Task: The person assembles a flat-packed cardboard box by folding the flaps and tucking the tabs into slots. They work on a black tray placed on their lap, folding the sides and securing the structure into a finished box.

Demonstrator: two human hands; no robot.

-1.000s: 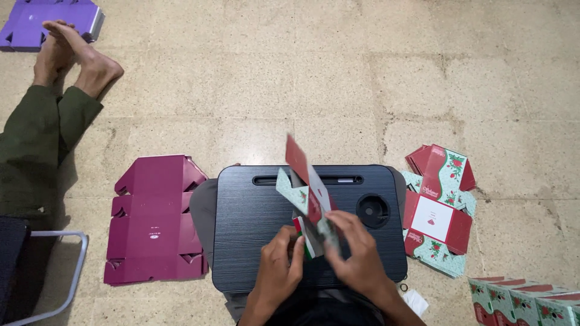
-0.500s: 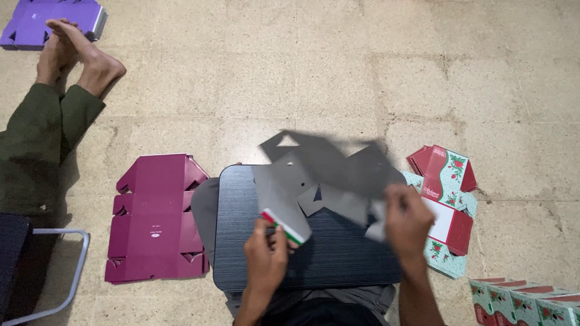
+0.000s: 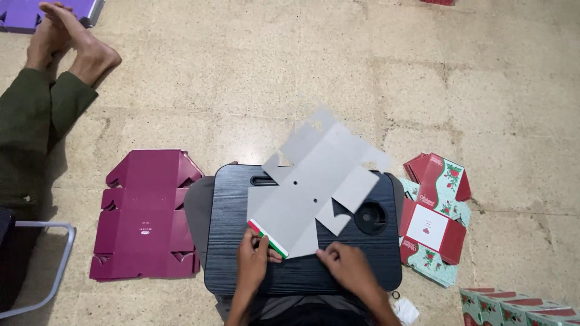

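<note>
A flat, unfolded cardboard box blank lies grey side up across a black lap desk, its far flaps reaching past the desk's back edge. My left hand pinches its near left corner, where a red, white and green printed edge shows. Fingers of my right hand press on the blank's near edge, to the right of the left hand.
A stack of flat maroon box blanks lies left of the desk. Red and green printed blanks lie on the right, with more at the bottom right corner. Another person's legs and bare feet stretch in at top left. A purple blank lies beyond.
The blank was held upright and folded, then swung open in the air. Now it lies flat on the lap desk, grey side up, with both hands at its near edge.
</note>
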